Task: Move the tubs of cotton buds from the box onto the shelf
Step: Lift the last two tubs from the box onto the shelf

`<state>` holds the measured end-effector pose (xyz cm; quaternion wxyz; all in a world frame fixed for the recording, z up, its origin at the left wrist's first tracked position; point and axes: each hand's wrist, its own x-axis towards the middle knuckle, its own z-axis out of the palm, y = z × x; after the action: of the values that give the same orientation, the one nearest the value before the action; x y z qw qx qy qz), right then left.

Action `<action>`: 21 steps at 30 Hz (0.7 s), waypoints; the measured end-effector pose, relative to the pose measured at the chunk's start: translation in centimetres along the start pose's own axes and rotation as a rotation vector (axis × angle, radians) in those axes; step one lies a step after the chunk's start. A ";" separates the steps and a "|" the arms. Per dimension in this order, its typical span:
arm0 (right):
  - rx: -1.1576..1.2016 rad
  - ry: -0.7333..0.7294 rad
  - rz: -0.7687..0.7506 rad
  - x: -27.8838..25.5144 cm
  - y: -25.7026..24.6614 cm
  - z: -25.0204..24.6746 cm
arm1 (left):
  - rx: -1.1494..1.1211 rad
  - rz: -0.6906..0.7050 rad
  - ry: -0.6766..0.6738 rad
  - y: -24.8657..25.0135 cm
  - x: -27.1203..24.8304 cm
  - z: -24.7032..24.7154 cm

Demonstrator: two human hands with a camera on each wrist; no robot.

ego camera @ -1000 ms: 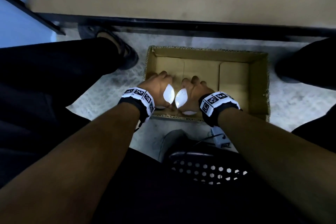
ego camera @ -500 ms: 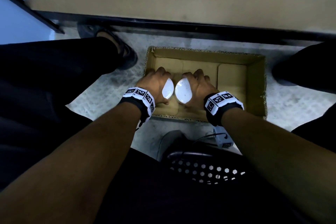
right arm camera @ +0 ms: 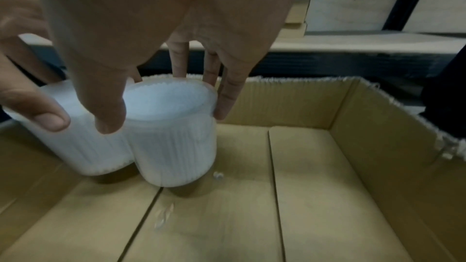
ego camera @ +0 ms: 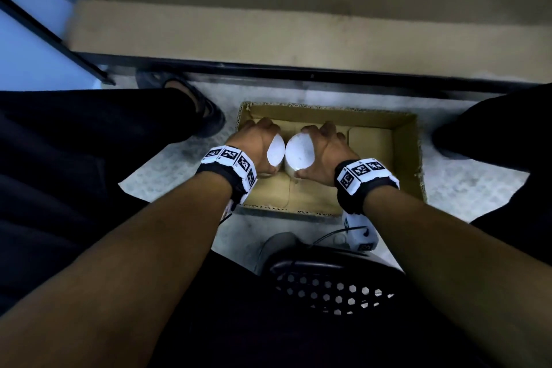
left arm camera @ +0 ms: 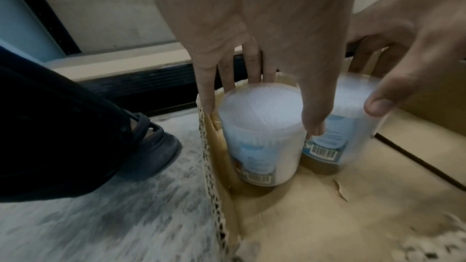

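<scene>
Dim throughout. Tub lids [ego camera: 299,152] between the hands glare white, detail lost. Wrist views motion-blurred beside the fingers; floor [left arm camera: 100,216] smeared. Edges bowed, wide-angle.

Dim light; mottled grey floor [ego camera: 167,164], black perforated stool [ego camera: 328,293] below.

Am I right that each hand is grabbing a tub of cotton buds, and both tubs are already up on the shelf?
Not quite. The left hand and right hand each grip a tub, the left tub and the right tub, but both tubs are inside the cardboard box on the floor, as the head view shows.
</scene>
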<state>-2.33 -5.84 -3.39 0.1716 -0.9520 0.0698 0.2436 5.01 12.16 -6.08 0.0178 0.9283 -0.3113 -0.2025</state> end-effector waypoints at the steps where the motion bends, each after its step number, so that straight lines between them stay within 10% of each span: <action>1: 0.002 0.009 -0.005 -0.1 0.0 -0.5 | -0.005 0.013 0.009 -0.1 0.2 -0.3; 21: 0.009 0.278 -0.244 -6.7 -3.1 -19.1 | -0.044 0.228 0.396 -0.2 -6.3 -20.7</action>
<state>0.91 -9.52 16.48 0.1929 -0.9771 -0.0222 0.0865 8.60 14.09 15.22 0.1216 0.9082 -0.4001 -0.0200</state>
